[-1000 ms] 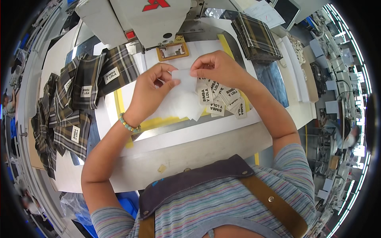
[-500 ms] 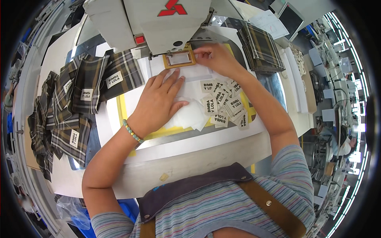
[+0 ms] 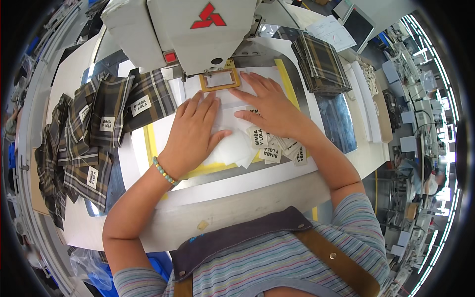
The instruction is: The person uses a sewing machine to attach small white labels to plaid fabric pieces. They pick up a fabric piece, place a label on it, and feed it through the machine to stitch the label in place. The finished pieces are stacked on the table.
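Both my hands lie palm down with fingers stretched out in front of a sewing machine point(image 3: 190, 37). My left hand point(image 3: 194, 129) presses on the white sheet, its fingertips just short of a small yellow rectangular clamp frame point(image 3: 221, 87) under the machine head. On the other side, my right hand point(image 3: 266, 105) rests with its fingertips beside the frame's right edge and its palm over part of a pile of white printed labels point(image 3: 270, 152). Neither hand grips anything. Between them sit some thin white sheet pieces point(image 3: 233, 148). A pale piece shows inside the frame.
Dark plaid fabric pieces point(image 3: 106, 101), several with a white label, overlap at the left. A stack of folded plaid fabric point(image 3: 321, 64) stands at the back right. Yellow tape point(image 3: 288, 81) borders the white work sheet. A screen point(image 3: 358, 25) and paper point(image 3: 332, 32) are beyond.
My right hand has moved from the clamp frame's right side toward me and flattened out, now covering some labels. My left hand stays nearly in place.
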A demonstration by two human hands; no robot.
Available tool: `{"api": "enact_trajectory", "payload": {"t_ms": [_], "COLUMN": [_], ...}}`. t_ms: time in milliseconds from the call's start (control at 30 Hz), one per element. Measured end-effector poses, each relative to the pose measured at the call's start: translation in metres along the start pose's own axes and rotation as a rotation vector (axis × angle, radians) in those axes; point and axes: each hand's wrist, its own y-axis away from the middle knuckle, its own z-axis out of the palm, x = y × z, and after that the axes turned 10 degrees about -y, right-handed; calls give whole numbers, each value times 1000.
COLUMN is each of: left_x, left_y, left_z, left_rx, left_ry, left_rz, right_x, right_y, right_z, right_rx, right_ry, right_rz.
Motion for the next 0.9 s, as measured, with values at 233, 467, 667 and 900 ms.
{"api": "enact_trajectory", "payload": {"t_ms": [233, 467, 667, 900], "left_x": [1, 2, -6, -7], "left_y": [-1, -11, -19, -23], "left_z": [2, 5, 9, 9], "left_rx": [-19, -83, -63, -75], "left_ry": [17, 2, 20, 9], "left_rz": [-18, -14, 26, 15], "right_x": [-3, 0, 7, 10], "right_y": [-2, -3, -2, 4], "right_z": [12, 11, 15, -6], "right_rx": [34, 53, 92, 95], "right_ry": [32, 2, -36, -41], "right_rz": [24, 6, -34, -61]}}
